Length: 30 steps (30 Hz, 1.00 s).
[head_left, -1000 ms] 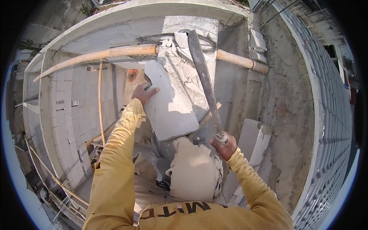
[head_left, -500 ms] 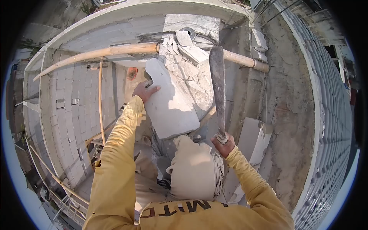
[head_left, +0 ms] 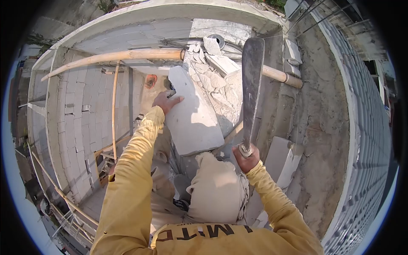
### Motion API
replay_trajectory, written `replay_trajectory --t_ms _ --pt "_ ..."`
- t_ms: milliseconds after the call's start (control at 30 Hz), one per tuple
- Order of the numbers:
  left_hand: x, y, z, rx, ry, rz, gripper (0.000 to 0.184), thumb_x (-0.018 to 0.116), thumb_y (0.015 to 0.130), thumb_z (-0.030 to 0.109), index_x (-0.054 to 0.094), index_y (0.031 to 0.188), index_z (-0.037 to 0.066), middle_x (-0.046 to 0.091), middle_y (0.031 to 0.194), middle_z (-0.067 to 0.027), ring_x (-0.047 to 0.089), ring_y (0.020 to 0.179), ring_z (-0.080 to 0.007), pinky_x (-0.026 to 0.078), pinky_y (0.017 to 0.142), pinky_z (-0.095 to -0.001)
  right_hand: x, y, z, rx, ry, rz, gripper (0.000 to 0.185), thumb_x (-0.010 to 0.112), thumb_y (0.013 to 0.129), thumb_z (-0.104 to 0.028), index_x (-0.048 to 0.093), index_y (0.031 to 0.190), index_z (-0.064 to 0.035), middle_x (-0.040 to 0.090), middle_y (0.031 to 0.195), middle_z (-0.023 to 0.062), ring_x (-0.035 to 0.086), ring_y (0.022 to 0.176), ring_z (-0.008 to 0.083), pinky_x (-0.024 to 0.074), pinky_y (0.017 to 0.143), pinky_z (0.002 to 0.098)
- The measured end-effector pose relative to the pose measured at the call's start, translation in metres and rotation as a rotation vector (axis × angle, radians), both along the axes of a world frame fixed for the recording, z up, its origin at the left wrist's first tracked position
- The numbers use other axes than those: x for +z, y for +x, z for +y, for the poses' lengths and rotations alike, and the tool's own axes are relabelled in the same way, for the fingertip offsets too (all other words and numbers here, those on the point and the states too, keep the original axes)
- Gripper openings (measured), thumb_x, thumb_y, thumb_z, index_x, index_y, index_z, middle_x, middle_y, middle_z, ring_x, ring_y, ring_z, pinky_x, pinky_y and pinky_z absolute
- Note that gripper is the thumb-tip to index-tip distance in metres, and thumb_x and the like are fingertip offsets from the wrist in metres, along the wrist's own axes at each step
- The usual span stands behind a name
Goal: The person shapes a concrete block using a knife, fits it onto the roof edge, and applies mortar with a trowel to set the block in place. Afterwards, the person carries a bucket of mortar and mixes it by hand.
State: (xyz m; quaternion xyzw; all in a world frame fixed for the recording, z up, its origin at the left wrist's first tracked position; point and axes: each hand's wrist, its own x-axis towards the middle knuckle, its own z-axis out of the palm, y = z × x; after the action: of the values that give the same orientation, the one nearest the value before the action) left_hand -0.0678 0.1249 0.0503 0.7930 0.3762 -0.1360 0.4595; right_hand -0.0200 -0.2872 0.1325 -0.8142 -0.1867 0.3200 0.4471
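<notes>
My right hand (head_left: 246, 157) is closed around the handle of a machete (head_left: 252, 85). Its wide dark blade points up and away from me, clear of the block. My left hand (head_left: 166, 102) grips the left edge of a pale lightweight concrete block (head_left: 193, 114), with the thumb on the top face and the other fingers partly hidden at the edge. The block lies slanted in front of my knee, and its far left end has a rough, curved notch. Broken white pieces (head_left: 219, 83) are heaped beside it on the right.
A thick bamboo pole (head_left: 123, 56) crosses beyond the block; a thinner pole (head_left: 115, 110) stands at the left. Another block (head_left: 278, 159) lies right of my right hand. A rough cement ledge (head_left: 323, 140) and a corrugated roof (head_left: 372, 148) run along the right side. Wire coils lie behind the rubble.
The machete blade has risen slightly and turned, so more of its flat side faces me. My left hand keeps its hold on the block. The whole view has shifted a little.
</notes>
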Motion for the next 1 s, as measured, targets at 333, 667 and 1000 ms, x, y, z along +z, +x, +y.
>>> replay_trajectory --t_ms 333,667,1000 --pt "0.005 -0.002 -0.001 -0.009 0.005 -0.035 0.077 0.080 0.076 0.044 0.059 0.128 -0.009 0.068 0.120 -0.0223 0.068 0.106 -0.0303 0.052 0.094 -0.0380 0.052 0.016 0.029 0.100 -0.220 0.315 0.038 0.072 0.088 -0.032 0.062 0.107 -0.0005 0.070 0.082 0.0146 0.067 0.072 0.0219 0.0526 0.068 0.0369" --pt "-0.014 0.014 0.020 0.005 0.073 0.121 0.086 0.081 0.071 0.057 0.060 0.133 0.000 0.064 0.129 -0.0214 0.062 0.120 -0.0342 0.048 0.103 -0.0406 0.004 0.014 0.043 0.204 -0.507 0.587 0.042 0.073 0.086 -0.036 0.063 0.104 0.0013 0.069 0.086 0.0150 0.067 0.081 0.0318 0.0540 0.078 0.0411" --pt "-0.012 -0.001 0.006 0.017 -0.029 0.043 0.082 0.082 0.073 0.049 0.060 0.133 -0.002 0.064 0.131 -0.0205 0.062 0.121 -0.0325 0.047 0.103 -0.0392 0.012 0.029 0.051 0.005 0.036 0.156 0.033 0.072 0.088 -0.031 0.062 0.090 -0.0001 0.065 0.068 0.0085 0.064 0.063 0.0216 0.0511 0.061 0.0378"
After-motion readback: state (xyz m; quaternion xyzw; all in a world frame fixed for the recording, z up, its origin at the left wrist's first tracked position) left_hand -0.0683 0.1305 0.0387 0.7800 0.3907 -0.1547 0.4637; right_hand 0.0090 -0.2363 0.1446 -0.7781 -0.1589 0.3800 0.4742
